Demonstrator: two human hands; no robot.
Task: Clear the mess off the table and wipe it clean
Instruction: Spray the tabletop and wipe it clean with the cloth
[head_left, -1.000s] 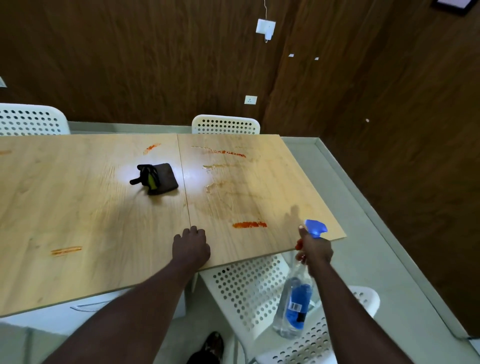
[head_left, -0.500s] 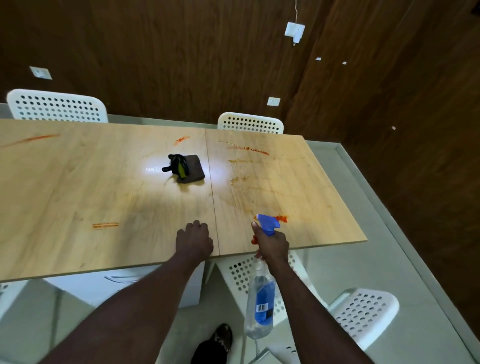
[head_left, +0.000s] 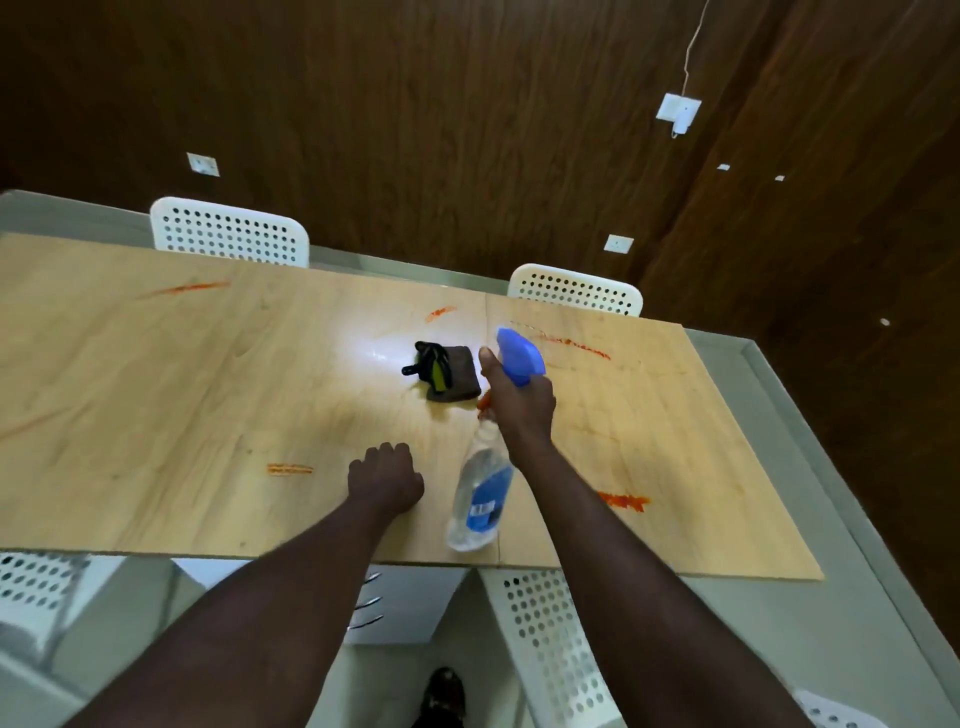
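My right hand (head_left: 519, 405) grips a clear spray bottle (head_left: 480, 499) with a blue label and blue trigger head (head_left: 519, 361), held above the middle of the light wooden table (head_left: 156, 415). My left hand (head_left: 384, 480) rests on the table near its front edge, fingers curled and holding nothing. A dark folded cloth (head_left: 452, 376) with a black and yellow-green item (head_left: 431, 366) on it lies just beyond the bottle. Several orange-red smears mark the top, one at the near right (head_left: 623, 501), one at the near left (head_left: 290, 470), one at the far right (head_left: 576, 345).
White perforated chairs stand at the far side (head_left: 228, 234) (head_left: 574, 293) and under the near edge (head_left: 545, 623). A white drawer unit (head_left: 395, 603) sits beneath the table. Dark wood-panelled walls close the back and right. My shoe (head_left: 441, 696) shows below.
My right hand has carried the spray bottle from beyond the table's near right edge up and over the tabletop, toward the cloth. The view has shifted right. My left hand stays put.
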